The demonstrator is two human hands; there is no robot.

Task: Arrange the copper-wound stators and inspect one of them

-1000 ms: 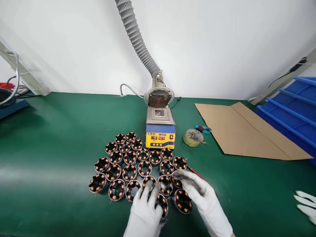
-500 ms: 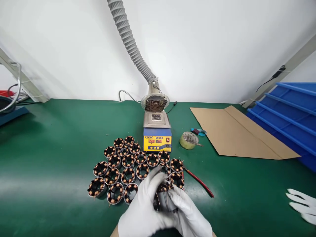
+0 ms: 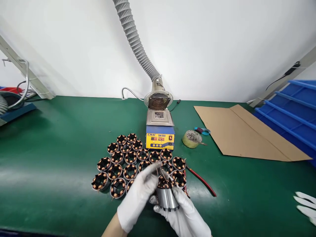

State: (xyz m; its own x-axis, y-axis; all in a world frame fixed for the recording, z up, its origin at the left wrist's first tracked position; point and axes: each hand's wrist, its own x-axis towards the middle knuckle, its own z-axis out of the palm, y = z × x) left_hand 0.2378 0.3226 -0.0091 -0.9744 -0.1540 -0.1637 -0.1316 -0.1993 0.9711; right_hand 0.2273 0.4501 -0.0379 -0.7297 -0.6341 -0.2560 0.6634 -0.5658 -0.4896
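Near the bench's front edge, right hand (image 3: 184, 210) cradles a wound stator (image 3: 167, 196); left hand (image 3: 140, 194) pinches its wires, best teased gently.

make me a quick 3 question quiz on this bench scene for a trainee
1. True or false: the right hand holds a stator lifted off the green mat.
2. Multiple choice: what stands directly behind the group of stators on the mat? A) a blue bin B) the yellow and blue solder pot C) a cardboard sheet
3. Fill in: the left hand has its fingertips at the ___ sticking up from the held stator.

Key
1. True; it grips the metal body from below.
2. B; the grey fume hose comes down to just behind the pot.
3. Wires.
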